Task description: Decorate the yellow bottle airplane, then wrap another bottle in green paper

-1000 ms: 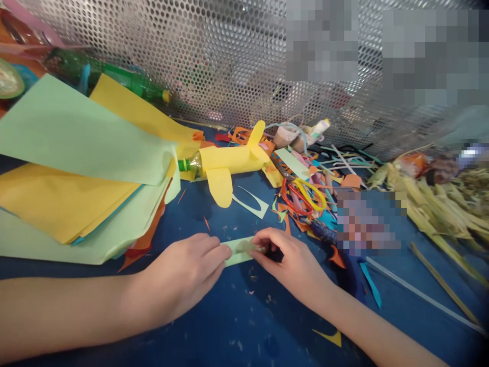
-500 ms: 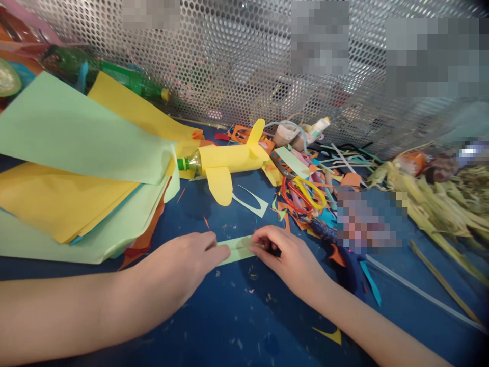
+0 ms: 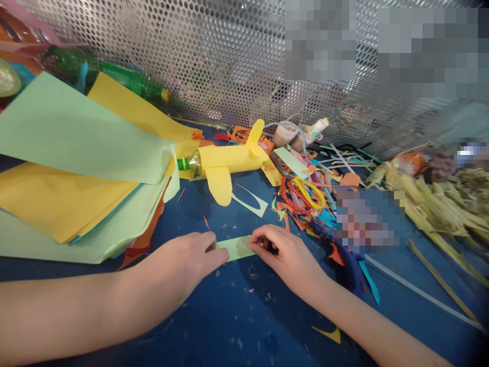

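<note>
green strip (image 3: pixel 237 248) | long axis left-right | right end slightly farther

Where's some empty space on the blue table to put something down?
The widest bare patch of blue table is between the left arm and right arm, with only tiny bits on it. A smaller one is between the right arm and the long white straw. It's crowded around the scissors and scraps, and at the paper sheets.

A green bottle (image 3: pixel 124 76) with a yellow cap (image 3: pixel 165 95) lies near the perforated metal panel (image 3: pixel 229 56); corn husks (image 3: pixel 430 196) spread at far right.
</note>
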The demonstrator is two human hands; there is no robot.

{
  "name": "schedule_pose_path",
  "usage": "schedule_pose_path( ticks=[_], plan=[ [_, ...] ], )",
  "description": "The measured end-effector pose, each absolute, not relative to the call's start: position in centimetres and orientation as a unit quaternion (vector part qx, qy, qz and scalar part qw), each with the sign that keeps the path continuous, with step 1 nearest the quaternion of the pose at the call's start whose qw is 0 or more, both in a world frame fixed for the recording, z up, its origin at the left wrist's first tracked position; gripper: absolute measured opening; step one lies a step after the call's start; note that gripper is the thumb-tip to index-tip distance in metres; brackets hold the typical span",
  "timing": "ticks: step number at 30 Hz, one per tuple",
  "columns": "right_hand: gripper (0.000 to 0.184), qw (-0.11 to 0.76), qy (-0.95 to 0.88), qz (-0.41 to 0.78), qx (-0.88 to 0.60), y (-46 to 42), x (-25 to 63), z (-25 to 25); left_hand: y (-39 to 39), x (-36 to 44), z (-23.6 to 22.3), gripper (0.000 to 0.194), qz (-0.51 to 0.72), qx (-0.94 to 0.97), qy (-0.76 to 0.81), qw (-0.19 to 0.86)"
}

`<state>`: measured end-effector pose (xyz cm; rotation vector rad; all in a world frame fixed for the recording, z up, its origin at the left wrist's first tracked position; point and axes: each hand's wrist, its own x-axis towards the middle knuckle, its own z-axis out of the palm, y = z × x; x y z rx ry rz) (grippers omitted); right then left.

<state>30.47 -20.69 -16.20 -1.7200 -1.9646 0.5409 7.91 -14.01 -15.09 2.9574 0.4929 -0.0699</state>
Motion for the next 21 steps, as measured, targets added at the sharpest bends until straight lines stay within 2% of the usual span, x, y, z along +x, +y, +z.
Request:
schedule_pose_path(
  ticks=[15,19,21],
  plan=[
    [0.005,0.227,-0.723,0.186,-0.626,-20.7,30.4,-16.1,-14.7,8.4,-13.8,0.036,-0.095,0.975,0.189,0.068],
    [0.005,0.229,-0.726,0.187,-0.621,-20.8,30.4,-16.2,-15.0,8.2,-14.3,0.023,-0.011,0.988,0.152,0.021],
    [0.006,0.230,-0.727,0.189,-0.618,-20.8,30.4,-16.3,-15.2,8.1,-14.7,0.023,0.055,0.991,0.117,-0.016]
  ],
)
